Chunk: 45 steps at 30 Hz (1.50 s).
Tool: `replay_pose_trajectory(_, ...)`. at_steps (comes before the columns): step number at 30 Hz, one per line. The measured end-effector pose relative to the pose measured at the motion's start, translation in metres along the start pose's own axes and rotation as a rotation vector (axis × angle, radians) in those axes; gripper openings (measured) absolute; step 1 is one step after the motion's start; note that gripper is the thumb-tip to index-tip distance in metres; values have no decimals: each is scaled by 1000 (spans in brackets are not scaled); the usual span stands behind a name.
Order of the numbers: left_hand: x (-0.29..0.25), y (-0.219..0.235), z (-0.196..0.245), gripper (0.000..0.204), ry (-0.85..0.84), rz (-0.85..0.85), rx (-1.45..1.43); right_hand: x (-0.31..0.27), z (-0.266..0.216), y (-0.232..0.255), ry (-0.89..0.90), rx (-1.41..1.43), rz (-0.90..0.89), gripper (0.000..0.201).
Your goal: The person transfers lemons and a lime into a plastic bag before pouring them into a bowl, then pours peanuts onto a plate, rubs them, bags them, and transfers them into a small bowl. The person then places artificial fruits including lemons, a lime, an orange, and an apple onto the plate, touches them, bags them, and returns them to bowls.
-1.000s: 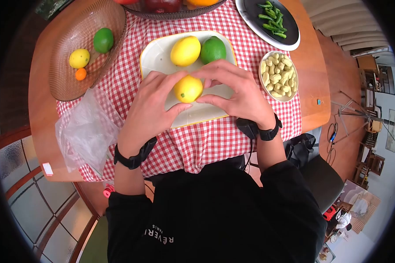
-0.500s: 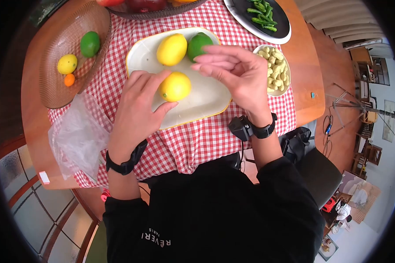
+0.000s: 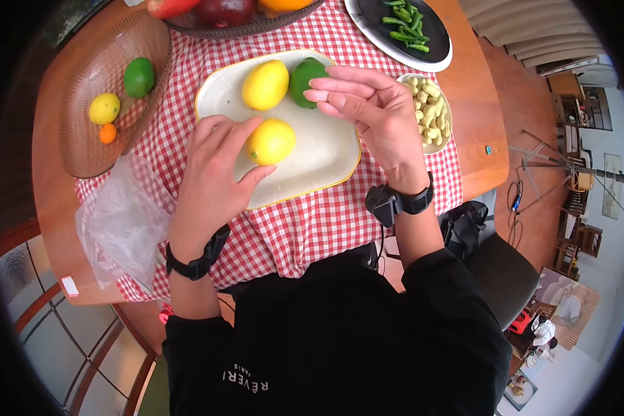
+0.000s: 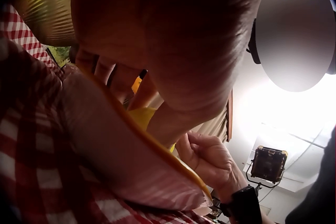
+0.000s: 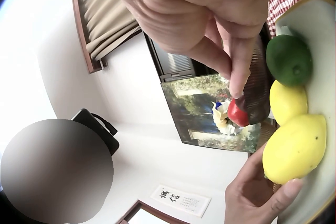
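On the white, yellow-rimmed tray [image 3: 319, 156] sits a yellow lemon [image 3: 273, 143], which my left hand [image 3: 213, 163] holds at its left side, thumb below and fingers above. The right wrist view shows the thumb against the lemon's skin [image 5: 295, 148]. My right hand [image 3: 378, 114] hovers over the tray's right side, holding nothing, fingers loosely bent and fingertips close to the thumb. Behind the held lemon lie a second lemon [image 3: 265, 84] and a green lime-like fruit [image 3: 304, 82], partly overlapped by the right fingertips.
Left, a ribbed brown basket [image 3: 83, 83] holds a green fruit, a yellow one and a small orange one. A clear plastic bag [image 3: 125, 222] lies before it. A peanut bowl [image 3: 433, 118], a plate of green peppers [image 3: 409, 28] and a fruit bowl [image 3: 243, 26] stand around the tray.
My right hand has left the held lemon and moved right and up, its fingers drawing together. My left hand has stayed at the lemon. The whole head view has shifted slightly.
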<state>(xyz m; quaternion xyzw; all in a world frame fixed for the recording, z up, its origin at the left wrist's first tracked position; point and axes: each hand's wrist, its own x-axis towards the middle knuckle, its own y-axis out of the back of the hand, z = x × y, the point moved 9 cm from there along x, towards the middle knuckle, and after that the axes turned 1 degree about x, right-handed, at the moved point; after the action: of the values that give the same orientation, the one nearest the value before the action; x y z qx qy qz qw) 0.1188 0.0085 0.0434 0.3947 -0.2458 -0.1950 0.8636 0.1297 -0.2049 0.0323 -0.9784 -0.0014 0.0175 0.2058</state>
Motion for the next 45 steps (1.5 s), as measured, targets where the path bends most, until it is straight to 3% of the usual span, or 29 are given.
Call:
replay_pose_trajectory(8, -1, -2, 3, 62, -14, -16, 11, -2, -5, -3, 137, -81, -24, 35)
replay_pose_trajectory(24, 1, 3, 2, 64, 4, 0, -20, -4, -7, -5, 90, -179, 14, 31)
replay_pose_trajectory(30, 1, 3, 5, 65, -39, 14, -30, -9, -16, -6, 204, -314, 52, 25)
replay_pose_trajectory(33, 1, 5, 3, 62, -19, 16, -52, -8, -9, -12, 191, -459, -1, 26)
replay_pose_trajectory(39, -2, 3, 2, 54, -17, 40, -136, -19, -12, -52, 367, -868, -276, 44)
replay_pose_trajectory(45, 2, 13, 4, 55, -68, 112, -110, -23, -6, -62, 455, -978, -381, 57)
